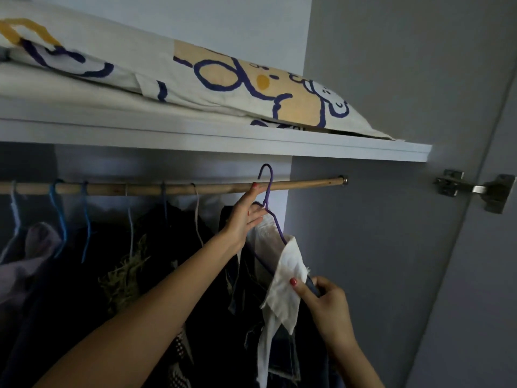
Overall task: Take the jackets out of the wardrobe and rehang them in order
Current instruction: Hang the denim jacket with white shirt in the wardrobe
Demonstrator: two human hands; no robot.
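The left hand (246,217) pinched the purple hanger (269,191) by its neck at the wooden rail (179,188); at five o'clock, the right hand (321,296) gripped the dark jacket (282,343).

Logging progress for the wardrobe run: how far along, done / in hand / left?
Done: nothing visibly rehung in order; unclear. In hand: left hand holds the purple hanger, its hook above the rod; right hand grips the dark jacket. Left: several garments hang on other hangers.

Left hand (246,217) reaches up with fingers extended; right hand (324,296) sits lower, fingers curled in a grip.
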